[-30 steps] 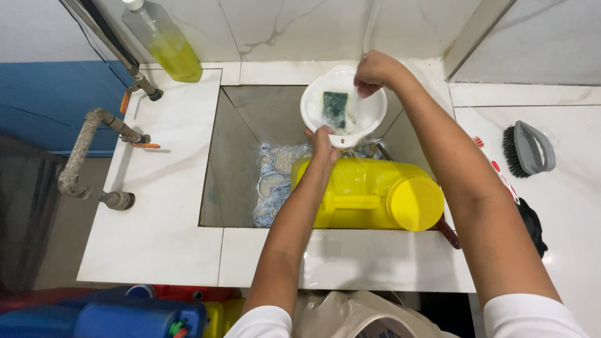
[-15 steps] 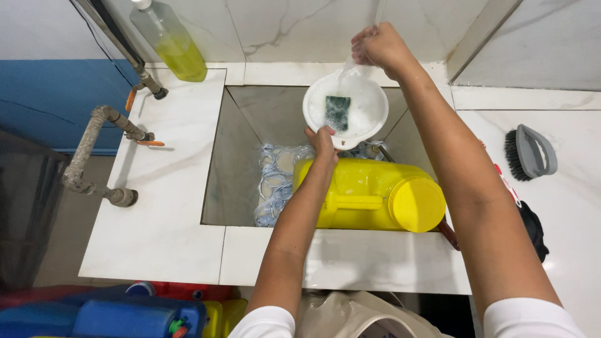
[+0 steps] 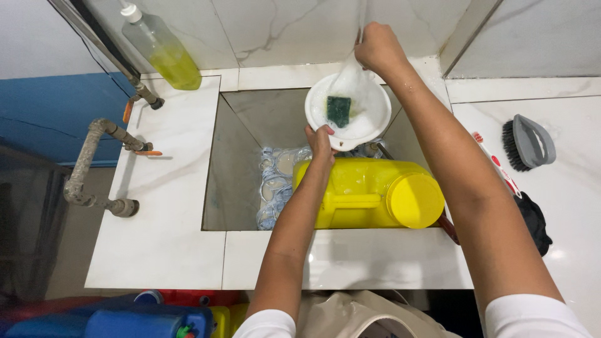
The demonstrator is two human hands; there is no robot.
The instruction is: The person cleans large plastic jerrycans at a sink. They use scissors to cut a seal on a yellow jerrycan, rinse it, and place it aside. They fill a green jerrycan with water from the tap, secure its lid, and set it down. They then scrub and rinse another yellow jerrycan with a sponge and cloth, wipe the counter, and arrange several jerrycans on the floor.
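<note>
Left hand (image 3: pixel 320 139) is clamped on round white bowl (image 3: pixel 348 112) rim at 7 o'clock; rough green sponge (image 3: pixel 339 110) inside; right hand (image 3: pixel 377 49) is fisted at 12.

Bright even light, sharp, soft shadows, slight marble glare

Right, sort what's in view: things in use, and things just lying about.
In use: white bowl, green sponge, left hand on the rim, right hand.

Lying about: yellow jerrycan, soap bottle, scrub brush, black cloth.
</note>
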